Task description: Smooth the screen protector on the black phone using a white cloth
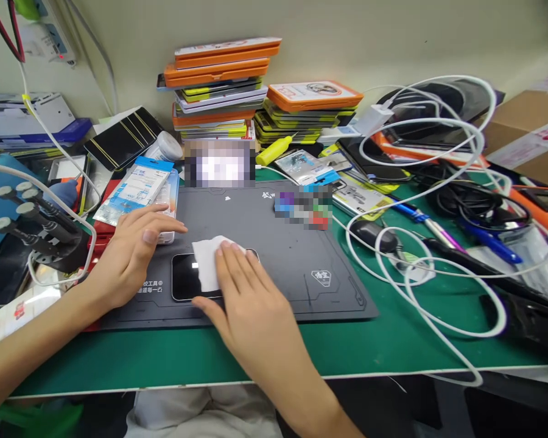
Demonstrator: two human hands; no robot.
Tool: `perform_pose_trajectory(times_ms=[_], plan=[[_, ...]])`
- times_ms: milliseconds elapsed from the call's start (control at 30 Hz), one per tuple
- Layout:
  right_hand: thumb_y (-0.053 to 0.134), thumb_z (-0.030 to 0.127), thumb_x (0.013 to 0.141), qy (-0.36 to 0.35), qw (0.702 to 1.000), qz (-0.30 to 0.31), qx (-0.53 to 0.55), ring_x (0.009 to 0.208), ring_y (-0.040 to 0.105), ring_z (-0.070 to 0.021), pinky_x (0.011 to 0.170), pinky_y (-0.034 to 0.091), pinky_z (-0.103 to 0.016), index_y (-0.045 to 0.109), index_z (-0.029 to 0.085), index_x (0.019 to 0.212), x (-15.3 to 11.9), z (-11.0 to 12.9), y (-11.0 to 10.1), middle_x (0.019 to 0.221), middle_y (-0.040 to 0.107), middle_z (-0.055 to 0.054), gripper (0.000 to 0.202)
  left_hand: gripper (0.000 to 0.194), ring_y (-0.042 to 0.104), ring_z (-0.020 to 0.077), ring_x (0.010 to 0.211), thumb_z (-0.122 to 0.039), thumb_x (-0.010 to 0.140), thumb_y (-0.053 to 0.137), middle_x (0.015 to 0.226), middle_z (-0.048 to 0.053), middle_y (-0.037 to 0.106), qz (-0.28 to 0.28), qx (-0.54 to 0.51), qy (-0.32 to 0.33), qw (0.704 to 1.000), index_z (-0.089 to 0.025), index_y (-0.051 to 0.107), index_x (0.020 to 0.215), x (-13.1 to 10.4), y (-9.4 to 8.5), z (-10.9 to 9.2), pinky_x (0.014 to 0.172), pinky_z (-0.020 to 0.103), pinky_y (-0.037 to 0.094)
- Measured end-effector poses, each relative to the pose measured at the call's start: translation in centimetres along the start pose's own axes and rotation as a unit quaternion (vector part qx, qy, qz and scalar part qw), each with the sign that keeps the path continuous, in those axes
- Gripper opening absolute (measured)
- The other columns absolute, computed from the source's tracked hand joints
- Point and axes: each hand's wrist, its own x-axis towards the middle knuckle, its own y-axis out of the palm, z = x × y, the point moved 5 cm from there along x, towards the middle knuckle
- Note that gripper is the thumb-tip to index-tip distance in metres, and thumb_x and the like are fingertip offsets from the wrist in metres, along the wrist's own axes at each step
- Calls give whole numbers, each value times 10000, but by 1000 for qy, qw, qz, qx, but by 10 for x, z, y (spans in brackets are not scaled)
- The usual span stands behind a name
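Observation:
A phone with a dark, glossy screen [184, 278] lies flat on a dark grey mat [274, 243]. Over its middle is a white wipe [206, 264], pressed down by the fingers of my right hand [251, 292], which are stretched out and side by side. The right part of the phone is hidden under that hand. My left hand [134, 252] hovers at the mat's left side, left of the phone, with its fingers apart and nothing in it.
Stacked orange and yellow boxes [219, 76] stand at the back, behind a lit, blurred screen [221, 167]. Loops of white cable [411, 292] spread over the right side. A black tool holder [50, 237] stands at the left, near blue-and-white packets [139, 182].

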Motion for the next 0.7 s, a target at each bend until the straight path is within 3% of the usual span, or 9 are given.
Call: perform_pose_trajectory(times_ms=[167,467,700], plan=[[438,561,1126,5,999,-16,-45,1480,573,-364,1223,512,-520,522,-41,1539,-18,-18,-9,1597,552,-258,735,717,512,275,1505,-600,1154,99,1360,33,752,0,11,10,1000,-285,735,1250,0,1,0,1279,526,319],[466,598,1108,-6,998,-14,-60,1502,547,-362,1243,474,-492,480,-47,1573,-53,-6,-22,1624,519,-268,796,687,494,244,1511,-571,1166,105,1342,28,753,5,10,7,1000,-272,718,1248,-2,3,-6,1288,477,315],[404,667,1094,-17,1000,-14,-22,1494,544,-418,1202,536,-533,550,-91,1498,-34,23,-11,1596,523,-313,871,663,494,241,1508,-559,1171,120,1347,30,750,1,0,8,1000,-267,711,1246,-2,4,-5,1285,486,310]])
